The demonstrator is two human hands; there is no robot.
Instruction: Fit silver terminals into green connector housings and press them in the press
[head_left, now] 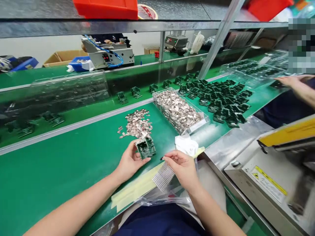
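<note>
My left hand [131, 160] grips a small green circuit board assembly [147, 148] by its left side, tilted above the green bench. A short way to the right, my right hand [180, 165] pinches a tiny black part [161, 158] between thumb and fingertips; its kind is too small to make out. Under the right hand lies a sheet with rows of small silvery pieces [163, 177]. Just beyond the circuit board, a loose heap of small metal pieces [139, 123] is spread on the bench.
A clear box of metal pieces [180, 109] stands ahead of my right hand. Many circuit boards [221, 98] are piled farther right, and more ride behind the metal rail. Yellow tape [135, 188] lines the near edge. A co-worker's hand [287, 82] reaches in at the right, near clear trays [258, 77].
</note>
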